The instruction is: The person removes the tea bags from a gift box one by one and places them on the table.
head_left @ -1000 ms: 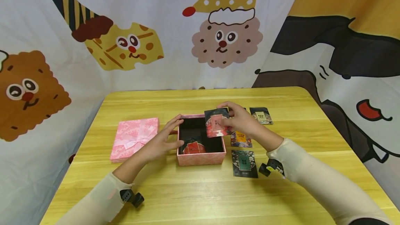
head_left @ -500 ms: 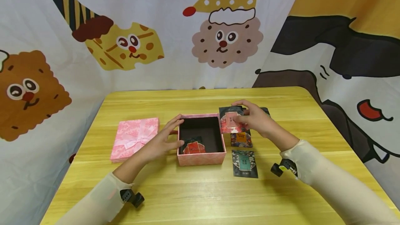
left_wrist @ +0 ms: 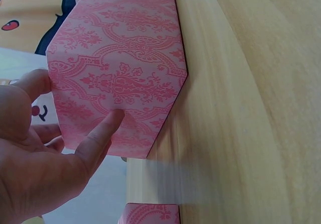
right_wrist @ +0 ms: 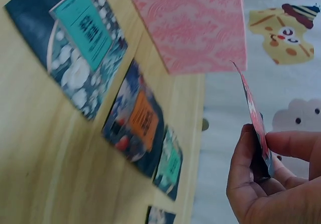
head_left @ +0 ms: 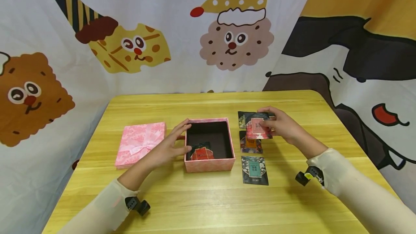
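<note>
My right hand [head_left: 282, 125] pinches a dark sachet with a pink label [head_left: 258, 125] by its right edge. In the right wrist view this sachet [right_wrist: 257, 128] appears nearly edge-on, between thumb and fingers, above the table. My left hand [head_left: 164, 149] rests against the left side of the pink box [head_left: 209, 165], its fingers spread and fairly straight; in the left wrist view one fingertip touches the patterned wall [left_wrist: 125, 83]. Inside the box lies a sachet with a red label [head_left: 202, 153]. The held sachet partly covers an orange-labelled sachet [head_left: 251, 148] and another sachet [head_left: 241, 119] behind it.
A pink lid with a bow [head_left: 141, 143] lies left of the box. A green-labelled sachet [head_left: 255, 170] is on the wooden table [head_left: 195, 205], right of the box's front. Behind the table hangs a cartoon-printed cloth [head_left: 182, 78].
My right hand has carried the pink-labelled sachet from over the box rightward to above the sachets on the table. My left hand and the box have stayed put.
</note>
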The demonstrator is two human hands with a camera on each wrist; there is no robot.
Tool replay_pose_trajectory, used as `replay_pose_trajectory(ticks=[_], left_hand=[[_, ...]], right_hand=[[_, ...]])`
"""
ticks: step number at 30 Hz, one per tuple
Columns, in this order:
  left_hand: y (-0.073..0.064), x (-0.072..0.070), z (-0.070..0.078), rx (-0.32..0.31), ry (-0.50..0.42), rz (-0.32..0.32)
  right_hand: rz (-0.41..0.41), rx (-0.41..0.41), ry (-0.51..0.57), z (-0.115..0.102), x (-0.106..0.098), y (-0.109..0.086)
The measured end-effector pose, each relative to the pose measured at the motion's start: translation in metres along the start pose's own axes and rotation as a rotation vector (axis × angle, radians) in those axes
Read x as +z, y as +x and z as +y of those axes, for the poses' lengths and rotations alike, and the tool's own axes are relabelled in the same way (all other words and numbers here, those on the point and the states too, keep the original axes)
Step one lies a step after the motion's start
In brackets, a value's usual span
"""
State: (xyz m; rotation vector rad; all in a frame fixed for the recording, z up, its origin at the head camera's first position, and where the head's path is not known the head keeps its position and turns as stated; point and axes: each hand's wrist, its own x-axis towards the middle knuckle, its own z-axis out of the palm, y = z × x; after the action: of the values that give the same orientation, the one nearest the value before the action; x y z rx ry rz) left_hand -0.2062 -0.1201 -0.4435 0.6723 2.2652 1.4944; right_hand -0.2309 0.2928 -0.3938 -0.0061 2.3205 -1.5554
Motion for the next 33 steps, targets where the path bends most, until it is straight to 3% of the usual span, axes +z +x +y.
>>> replay_pose_trajectory(ticks=[16,33], left_hand=[[0.000,-0.001,-0.003,0.010,-0.001,-0.001],[0.000,0.000,0.000,0.002,0.006,-0.002]], right_hand=[[0.042,0.077,-0.048,0.039,-0.025,-0.008],[0.067,0.168,-0.032,0.076,-0.040,-0.013]])
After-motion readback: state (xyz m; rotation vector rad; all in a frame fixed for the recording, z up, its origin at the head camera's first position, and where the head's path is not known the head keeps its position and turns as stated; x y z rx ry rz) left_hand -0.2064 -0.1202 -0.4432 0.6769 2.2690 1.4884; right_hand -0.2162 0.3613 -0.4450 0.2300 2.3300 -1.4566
